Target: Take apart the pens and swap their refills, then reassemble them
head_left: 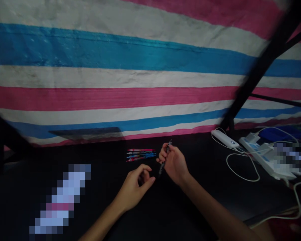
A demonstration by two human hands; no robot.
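A dark pen slants upward in my right hand, its thumb and fingers closed round the barrel. To the left and lower, my left hand hovers over the table with curled fingers and the thumb apart from them; nothing shows in its grasp. Just beyond both hands lies a small group of pens, side by side and roughly level, in red, blue and dark colours.
On the right stand a white power strip with plugs, a white device and a looping white cable. A blurred-out object lies left on the black table. Behind hangs a striped sheet, with a dark metal bar at right.
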